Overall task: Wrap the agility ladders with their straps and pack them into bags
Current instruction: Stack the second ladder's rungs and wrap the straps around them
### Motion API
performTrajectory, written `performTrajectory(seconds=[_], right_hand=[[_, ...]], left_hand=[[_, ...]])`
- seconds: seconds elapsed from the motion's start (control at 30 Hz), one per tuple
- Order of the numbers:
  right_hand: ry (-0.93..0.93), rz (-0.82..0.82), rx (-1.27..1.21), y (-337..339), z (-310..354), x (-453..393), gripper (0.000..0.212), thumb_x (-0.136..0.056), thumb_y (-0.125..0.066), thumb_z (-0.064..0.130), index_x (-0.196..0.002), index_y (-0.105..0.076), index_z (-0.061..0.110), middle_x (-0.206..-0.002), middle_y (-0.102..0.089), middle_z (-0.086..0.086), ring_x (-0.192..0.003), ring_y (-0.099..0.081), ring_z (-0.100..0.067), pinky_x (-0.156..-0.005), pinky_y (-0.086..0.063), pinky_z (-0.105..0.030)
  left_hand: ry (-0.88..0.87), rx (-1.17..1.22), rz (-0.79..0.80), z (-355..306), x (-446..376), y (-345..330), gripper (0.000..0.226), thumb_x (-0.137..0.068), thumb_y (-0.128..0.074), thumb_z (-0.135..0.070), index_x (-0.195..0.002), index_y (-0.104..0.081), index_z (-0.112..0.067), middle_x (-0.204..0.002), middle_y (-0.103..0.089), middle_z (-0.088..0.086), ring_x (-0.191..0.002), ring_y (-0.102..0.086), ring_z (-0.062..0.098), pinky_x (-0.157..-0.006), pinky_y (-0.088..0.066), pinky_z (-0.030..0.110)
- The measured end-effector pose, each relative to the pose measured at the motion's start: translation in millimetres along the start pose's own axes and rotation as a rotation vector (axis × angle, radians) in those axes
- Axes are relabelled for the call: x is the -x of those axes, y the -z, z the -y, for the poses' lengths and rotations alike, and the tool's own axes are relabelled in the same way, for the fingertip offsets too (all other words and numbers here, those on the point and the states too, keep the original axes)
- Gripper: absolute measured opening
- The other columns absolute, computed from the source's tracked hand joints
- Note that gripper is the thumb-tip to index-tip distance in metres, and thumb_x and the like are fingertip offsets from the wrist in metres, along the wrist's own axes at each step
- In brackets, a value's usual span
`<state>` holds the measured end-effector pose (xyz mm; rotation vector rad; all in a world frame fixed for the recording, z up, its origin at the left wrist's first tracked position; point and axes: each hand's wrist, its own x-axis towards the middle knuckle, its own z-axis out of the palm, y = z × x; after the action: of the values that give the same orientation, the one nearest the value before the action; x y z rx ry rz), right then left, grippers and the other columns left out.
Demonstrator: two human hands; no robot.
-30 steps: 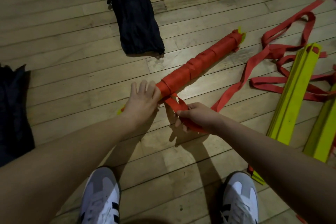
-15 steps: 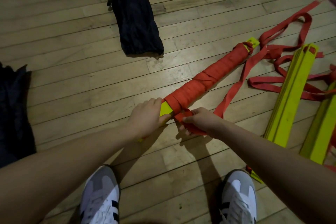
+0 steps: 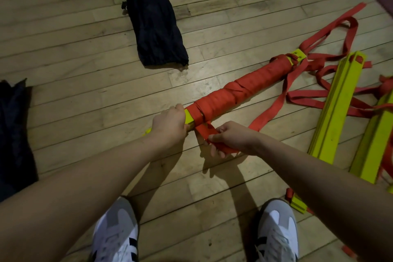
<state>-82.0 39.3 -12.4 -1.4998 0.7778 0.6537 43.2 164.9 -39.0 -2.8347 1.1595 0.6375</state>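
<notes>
A bundle of yellow ladder rungs wrapped in red strap (image 3: 238,93) lies slanted on the wooden floor. My left hand (image 3: 170,123) grips the bundle's near yellow end. My right hand (image 3: 231,138) pinches the loose red strap (image 3: 274,108) just below that end; the strap runs off to the right along the floor. A dark bag (image 3: 153,15) lies flat at the top centre, its mouth toward the bundle. Another dark bag (image 3: 12,134) lies at the left edge.
Two unwrapped stacks of yellow rungs (image 3: 336,108) with tangled red straps (image 3: 331,34) lie at the right. Another yellow rung end (image 3: 297,201) shows by my right shoe (image 3: 276,232). My left shoe (image 3: 117,232) stands at the bottom.
The bundle has been drawn toward me and turned. My left hand moved from the red wrapping to the yellow end, and more yellow shows there. My right hand keeps hold of the strap.
</notes>
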Motion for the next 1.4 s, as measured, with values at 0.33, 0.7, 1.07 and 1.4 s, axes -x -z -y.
performTrajectory(seconds=[0.33, 0.7, 1.07, 1.4], right_hand=[[0.044, 0.091, -0.301, -8, -5, 3, 0.025, -0.098, -0.045, 0.003, -0.119, -0.051, -0.009, -0.077, -0.066, -0.011, -0.053, -0.057, -0.014, -0.051, -0.048, -0.022], [0.005, -0.006, -0.352, -17, -20, -6, 0.014, -0.099, -0.042, 0.003, -0.098, -0.056, 0.003, -0.079, -0.069, -0.011, -0.06, -0.063, -0.016, -0.058, -0.053, -0.027], [-0.042, 0.055, -0.339, -13, -16, -4, 0.018, -0.099, -0.042, 0.002, -0.113, -0.053, 0.005, -0.094, -0.068, -0.011, -0.078, -0.065, -0.021, -0.067, -0.057, -0.033], [-0.059, 0.087, -0.272, -12, -14, -9, 0.02, -0.098, -0.043, -0.001, -0.117, -0.049, 0.004, -0.093, -0.066, -0.01, -0.073, -0.065, -0.019, -0.067, -0.056, -0.034]], left_hand=[[0.044, -0.255, -0.124, 2, -31, 13, 0.081, -0.09, -0.057, -0.011, -0.149, -0.004, 0.003, -0.135, -0.04, 0.019, -0.12, -0.043, 0.032, -0.088, -0.045, 0.037], [-0.343, -0.209, -0.17, 13, 28, -41, 0.07, -0.088, -0.063, -0.038, -0.144, -0.039, -0.003, -0.137, -0.043, 0.033, -0.121, -0.048, 0.047, -0.099, -0.041, 0.051], [-0.05, 0.047, 0.05, 3, 13, -28, 0.056, -0.1, -0.04, -0.042, -0.144, -0.025, -0.011, -0.13, -0.038, 0.015, -0.119, -0.038, 0.032, -0.099, -0.03, 0.042], [0.03, 0.259, -0.037, 18, 11, -25, 0.048, -0.097, -0.047, -0.042, -0.135, -0.038, -0.014, -0.127, -0.04, 0.012, -0.121, -0.034, 0.029, -0.1, -0.027, 0.042]])
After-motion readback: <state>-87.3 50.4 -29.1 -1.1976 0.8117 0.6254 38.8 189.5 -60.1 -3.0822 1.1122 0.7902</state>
